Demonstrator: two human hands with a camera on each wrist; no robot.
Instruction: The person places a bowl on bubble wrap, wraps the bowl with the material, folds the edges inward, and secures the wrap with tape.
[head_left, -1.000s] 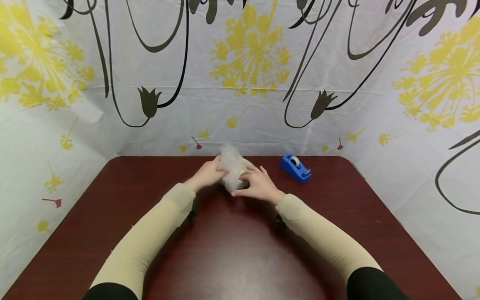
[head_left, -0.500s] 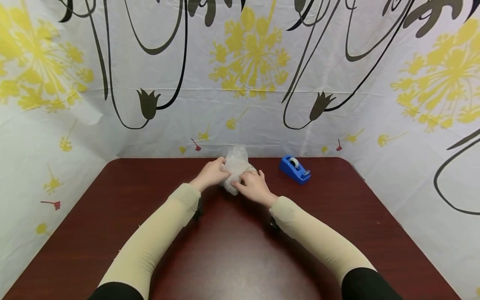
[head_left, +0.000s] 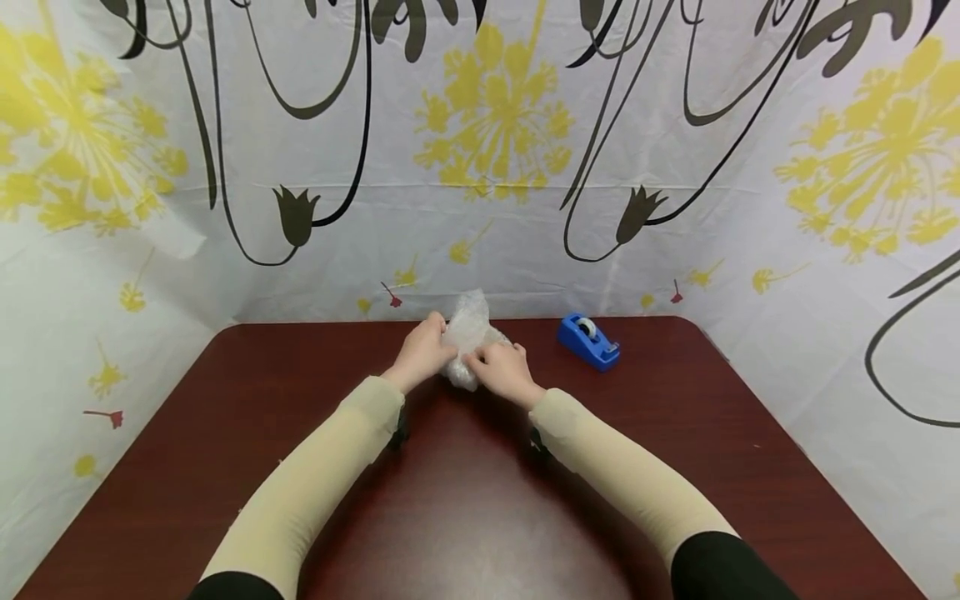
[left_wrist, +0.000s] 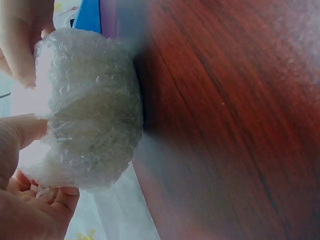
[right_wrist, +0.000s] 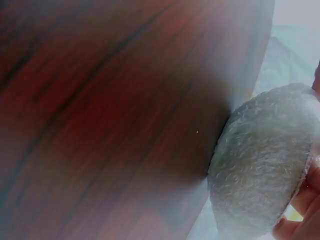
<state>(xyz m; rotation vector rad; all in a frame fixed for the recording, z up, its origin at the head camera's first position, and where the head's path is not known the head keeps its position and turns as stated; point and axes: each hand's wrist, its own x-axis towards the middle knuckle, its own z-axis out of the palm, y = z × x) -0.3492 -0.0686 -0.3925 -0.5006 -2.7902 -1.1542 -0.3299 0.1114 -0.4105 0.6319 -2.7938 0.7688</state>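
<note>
A rounded, bowl-shaped bundle in clear bubble wrap (head_left: 471,321) stands at the far side of the table, with a loose flap sticking up at its top. In the left wrist view the bubble wrap (left_wrist: 95,110) bulges over the wood, and what it encloses is hidden. My left hand (head_left: 422,354) grips its left side, thumb on top and fingers curled beneath the edge. From the right, my right hand (head_left: 506,372) pinches the wrap with bent fingers, close to the left thumb. The right wrist view has the right fingers (right_wrist: 307,200) curled at the bundle's edge.
A blue tape dispenser (head_left: 588,342) with a roll in it stands to the right of the bundle. The dark red-brown table (head_left: 480,508) ends just behind both, against a white patterned cloth (head_left: 352,287) that hangs at the back and sides.
My right hand has come inward to the left, its fingers more bent. The wrap's flap has been drawn over the bundle, covering a yellowish patch seen earlier. The left hand keeps its hold.
</note>
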